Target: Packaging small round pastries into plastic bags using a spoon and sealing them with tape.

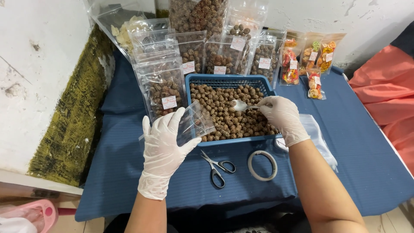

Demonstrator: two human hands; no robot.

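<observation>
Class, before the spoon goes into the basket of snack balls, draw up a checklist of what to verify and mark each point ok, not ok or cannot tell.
1. Left hand in white glove grips the small clear plastic pouch: ok.
2. Pouch mouth open: cannot tell.
3. Right hand holds the metal spoon over the blue plastic basket of brown sesame-coated balls: ok.
4. Spoon bowl empty: ok.
5. Black-handled scissors and tape roll lie clear of the basket: ok.

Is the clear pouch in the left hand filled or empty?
Empty: the clear pouch in the left hand shows no snack balls inside; the spoon sits over the blue basket.
</observation>
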